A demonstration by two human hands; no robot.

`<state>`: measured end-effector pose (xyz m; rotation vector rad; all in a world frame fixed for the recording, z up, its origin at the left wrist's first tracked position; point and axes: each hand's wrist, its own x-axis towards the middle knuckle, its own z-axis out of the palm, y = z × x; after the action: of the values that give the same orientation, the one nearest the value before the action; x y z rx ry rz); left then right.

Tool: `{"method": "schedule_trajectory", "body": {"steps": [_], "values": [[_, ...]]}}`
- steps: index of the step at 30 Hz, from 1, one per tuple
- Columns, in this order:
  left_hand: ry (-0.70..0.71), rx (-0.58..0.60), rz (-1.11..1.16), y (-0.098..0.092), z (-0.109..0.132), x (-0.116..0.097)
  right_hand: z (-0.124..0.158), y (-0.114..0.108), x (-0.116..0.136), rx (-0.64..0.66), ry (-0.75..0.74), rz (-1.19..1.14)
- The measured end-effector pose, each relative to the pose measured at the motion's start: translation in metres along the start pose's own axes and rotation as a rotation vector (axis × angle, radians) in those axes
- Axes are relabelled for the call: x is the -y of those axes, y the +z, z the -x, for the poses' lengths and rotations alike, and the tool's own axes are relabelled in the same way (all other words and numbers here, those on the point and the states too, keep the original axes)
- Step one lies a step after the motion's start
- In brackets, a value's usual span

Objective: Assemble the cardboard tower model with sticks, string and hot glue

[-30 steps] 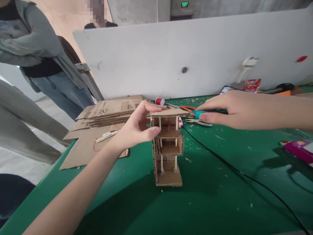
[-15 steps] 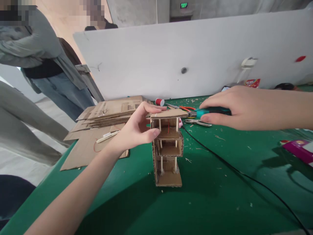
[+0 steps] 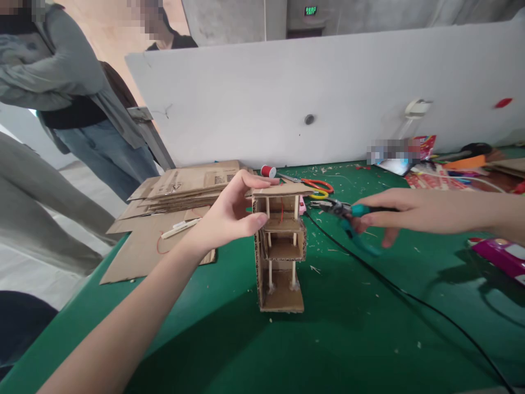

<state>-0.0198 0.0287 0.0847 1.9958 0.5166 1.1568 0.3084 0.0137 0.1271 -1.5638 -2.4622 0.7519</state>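
Observation:
Upright on the table stands a small cardboard model [image 3: 284,250] with stacked open compartments, pale stick pillars and a red thread hanging in the top one. My left hand [image 3: 232,216] grips its upper left side, fingers over the top panel and thumb on the front edge. To the right of the model, my right hand [image 3: 400,213] holds a pair of pliers [image 3: 342,210] by its teal and black handles, which are spread apart. The jaws point left, apart from the cardboard. A silver tool [image 3: 318,204] lies behind the pliers' head, partly hidden.
Flat cardboard sheets [image 3: 184,186] and a white pen-like tool [image 3: 180,228] lie left. Behind the model are a red thread spool [image 3: 268,172] and scissors [image 3: 322,187]. A black cable [image 3: 394,282] crosses the green table; a magenta object [image 3: 498,257] sits right. People stand at left.
My right hand has drawn the pliers away from the top panel, to the right and down, and their handles have spread. The left hand stays on the model.

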Motion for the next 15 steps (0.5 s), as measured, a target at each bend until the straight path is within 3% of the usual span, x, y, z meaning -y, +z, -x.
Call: {"method": "schedule_trajectory", "body": {"steps": [2, 3, 9, 15], "values": [[0.010, -0.001, -0.004, 0.000, 0.000, 0.000, -0.008, 0.009, -0.006, 0.203, 0.065, -0.161], [0.014, -0.003, -0.010, 0.000, -0.001, 0.000, -0.012, 0.013, -0.009, 0.225, 0.078, -0.177], [0.024, -0.005, -0.007, 0.000, -0.001, -0.001, -0.037, 0.038, -0.019, -0.012, -0.045, 0.231], [0.014, 0.011, -0.022, -0.002, -0.001, 0.001, -0.051, 0.072, -0.017, -0.100, -0.012, 0.654]]}}
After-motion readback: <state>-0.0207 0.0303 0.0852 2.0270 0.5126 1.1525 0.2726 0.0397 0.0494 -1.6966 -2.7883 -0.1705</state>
